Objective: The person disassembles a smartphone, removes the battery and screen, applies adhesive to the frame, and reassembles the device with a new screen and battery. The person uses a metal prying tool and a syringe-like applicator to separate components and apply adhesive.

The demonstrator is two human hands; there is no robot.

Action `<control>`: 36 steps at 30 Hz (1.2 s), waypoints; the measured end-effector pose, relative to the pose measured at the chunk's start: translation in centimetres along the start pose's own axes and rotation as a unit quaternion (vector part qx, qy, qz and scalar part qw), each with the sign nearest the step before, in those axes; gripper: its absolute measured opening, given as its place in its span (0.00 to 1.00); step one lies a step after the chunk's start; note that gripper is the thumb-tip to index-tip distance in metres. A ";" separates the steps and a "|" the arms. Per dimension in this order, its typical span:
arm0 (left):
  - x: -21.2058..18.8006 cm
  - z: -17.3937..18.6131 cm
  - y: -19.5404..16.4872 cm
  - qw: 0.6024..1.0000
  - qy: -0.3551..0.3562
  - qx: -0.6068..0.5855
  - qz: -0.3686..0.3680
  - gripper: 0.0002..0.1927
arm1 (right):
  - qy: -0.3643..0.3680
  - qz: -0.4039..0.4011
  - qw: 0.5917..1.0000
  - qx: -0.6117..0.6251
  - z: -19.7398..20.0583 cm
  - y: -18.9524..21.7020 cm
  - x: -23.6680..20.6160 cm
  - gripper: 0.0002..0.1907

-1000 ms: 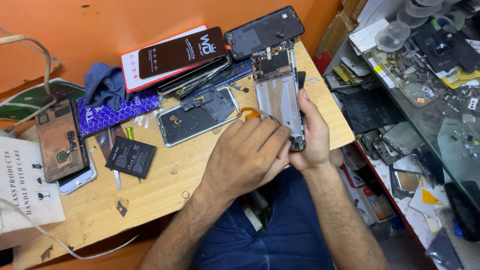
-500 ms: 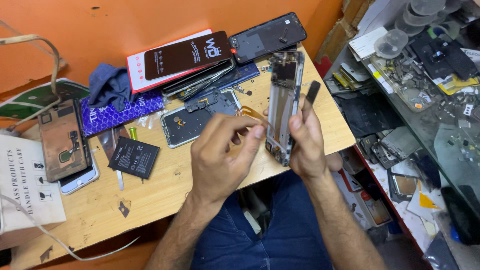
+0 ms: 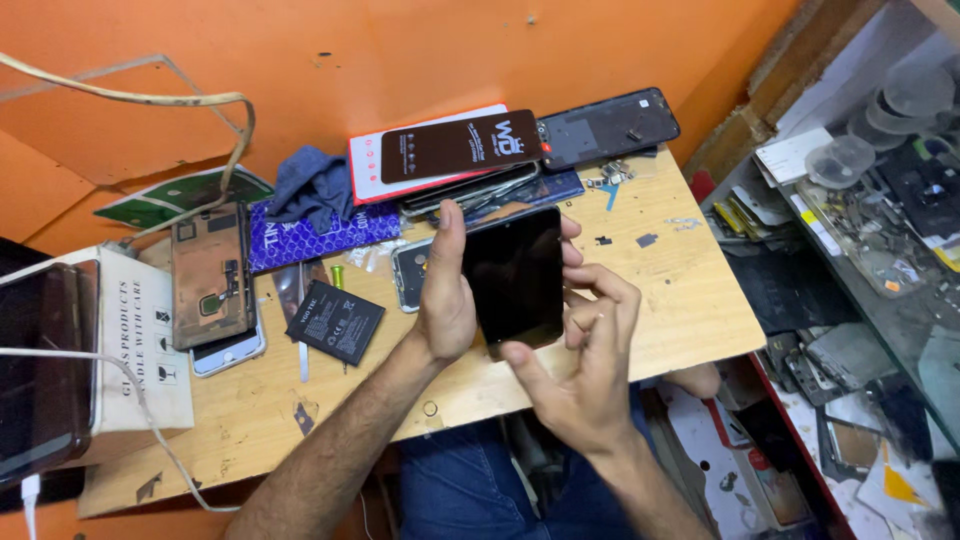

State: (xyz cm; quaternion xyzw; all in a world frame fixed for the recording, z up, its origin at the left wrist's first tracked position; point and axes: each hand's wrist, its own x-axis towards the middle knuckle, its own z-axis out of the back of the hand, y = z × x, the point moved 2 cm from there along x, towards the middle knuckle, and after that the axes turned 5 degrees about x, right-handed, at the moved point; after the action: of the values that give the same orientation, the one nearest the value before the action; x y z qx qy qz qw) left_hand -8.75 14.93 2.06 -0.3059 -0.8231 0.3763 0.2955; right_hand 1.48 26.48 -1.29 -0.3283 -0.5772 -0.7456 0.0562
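I hold a phone (image 3: 515, 275) upright above the wooden table (image 3: 680, 300), its dark glass screen facing me. My left hand (image 3: 445, 300) grips its left edge, thumb up along the side and fingertips showing past the right edge. My right hand (image 3: 585, 370) is at the lower right corner, thumb on the bottom of the screen and fingers curled against the right edge. Behind the phone, a grey back housing (image 3: 408, 272) lies on the table, mostly hidden.
A black battery (image 3: 340, 322) and an opened phone body (image 3: 210, 285) lie left of my hands. A blue cloth (image 3: 312, 185), purple packet (image 3: 310, 238), flat dark packet (image 3: 460, 148) and black back cover (image 3: 605, 125) line the far edge. A white box (image 3: 140, 340) stands left; cluttered shelves (image 3: 860, 200) right.
The phone has turned from its open inner frame to its dark screen facing me. My left hand shifted onto its left edge and my right hand dropped to the lower corner.
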 end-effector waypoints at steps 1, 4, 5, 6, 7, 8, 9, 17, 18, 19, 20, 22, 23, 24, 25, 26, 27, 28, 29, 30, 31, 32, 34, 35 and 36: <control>0.0 0.6 -0.4 1.000 0.017 -0.011 -0.003 0.51 | -0.009 0.011 0.999 0.051 0.5 -0.2 -0.1 0.24; -0.5 2.0 -1.0 0.994 0.016 0.106 0.016 0.52 | -0.089 0.004 0.978 0.189 2.9 -1.2 0.5 0.25; -0.6 2.3 -1.0 0.994 0.008 0.101 0.034 0.51 | -0.115 -0.039 0.947 0.298 4.2 -1.6 0.9 0.27; -0.6 2.5 -0.8 0.994 0.001 0.095 0.053 0.51 | -0.103 -0.068 0.910 0.396 4.9 -1.8 1.5 0.29; -0.6 2.6 -0.7 0.993 -0.004 0.087 0.073 0.50 | -0.098 -0.098 0.862 0.488 5.6 -2.0 2.1 0.30; -0.5 2.7 -0.7 0.993 0.006 0.096 0.073 0.49 | -0.055 -0.113 0.813 0.568 6.4 -1.8 2.9 0.31; -0.5 2.8 -0.7 0.992 0.016 0.105 0.073 0.48 | -0.031 -0.121 0.805 0.580 6.7 -1.7 3.6 0.29; -0.1 3.5 -1.0 0.990 0.011 0.106 0.092 0.46 | 0.098 -0.072 0.956 0.268 4.8 1.6 9.3 0.12; -0.2 3.4 -1.0 0.990 0.023 0.113 0.087 0.46 | 0.114 -0.050 0.964 0.234 4.4 2.2 9.8 0.12; -0.3 3.4 -1.1 0.989 0.034 0.119 0.082 0.46 | 0.129 -0.026 0.971 0.200 4.0 2.7 10.2 0.12; -0.3 3.5 -1.1 0.988 0.038 0.129 0.077 0.46 | 0.137 -0.005 0.978 0.156 3.8 3.2 10.5 0.12; -0.3 3.7 -1.3 0.986 0.045 0.148 0.066 0.46 | 0.146 0.019 0.983 0.112 3.4 4.1 11.0 0.11; -0.4 3.8 -1.3 0.988 0.044 0.127 0.076 0.45 | 0.147 0.024 0.982 0.112 3.1 4.5 11.0 0.11; -0.4 3.9 -1.2 0.990 0.043 0.105 0.085 0.44 | 0.154 0.024 0.983 0.102 2.9 4.7 11.3 0.10; -0.5 3.9 -1.2 0.991 0.042 0.084 0.094 0.43 | 0.160 0.024 0.982 0.092 2.7 4.9 11.3 0.10; -0.5 4.0 -1.2 0.991 0.042 0.095 0.086 0.43 | 0.172 0.022 0.982 0.072 2.5 5.0 11.6 0.11; -0.6 4.1 -1.2 0.990 0.043 0.107 0.078 0.43 | 0.184 0.019 0.981 0.052 2.4 5.1 11.8 0.11; -0.6 4.2 -1.3 0.990 0.044 0.119 0.069 0.42 | 0.184 0.023 0.982 0.049 2.2 5.2 11.8 0.11; -0.7 4.3 -1.2 0.990 0.044 0.116 0.069 0.42 | 0.183 0.026 0.982 0.046 2.0 5.3 11.9 0.11; -0.7 4.4 -1.2 0.990 0.045 0.113 0.068 0.42 | 0.183 0.030 0.982 0.043 1.9 5.3 11.9 0.11; -0.7 4.5 -1.2 0.991 0.046 0.110 0.067 0.42 | 0.185 0.042 0.981 0.031 1.7 5.4 12.0 0.11; -0.8 4.5 -1.1 0.991 0.045 0.105 0.069 0.41 | 0.188 0.053 0.981 0.020 1.6 5.5 12.0 0.11; -0.9 4.6 -1.0 0.992 0.044 0.092 0.074 0.41 | 0.193 0.065 0.979 0.016 1.4 5.6 12.0 0.11; -0.9 4.7 -0.9 0.992 0.044 0.100 0.069 0.41 | 0.195 0.065 0.978 0.023 1.3 5.7 12.0 0.11; -0.8 4.8 -0.9 0.991 0.044 0.108 0.064 0.41 | 0.198 0.065 0.978 0.031 1.2 5.8 12.0 0.11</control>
State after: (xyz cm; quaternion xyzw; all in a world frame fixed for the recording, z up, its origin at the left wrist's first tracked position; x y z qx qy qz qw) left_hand -11.93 11.70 -0.01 -0.3408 -0.7424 0.4671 0.3384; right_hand -4.68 29.21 10.30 -0.2094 -0.5546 -0.7725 0.2278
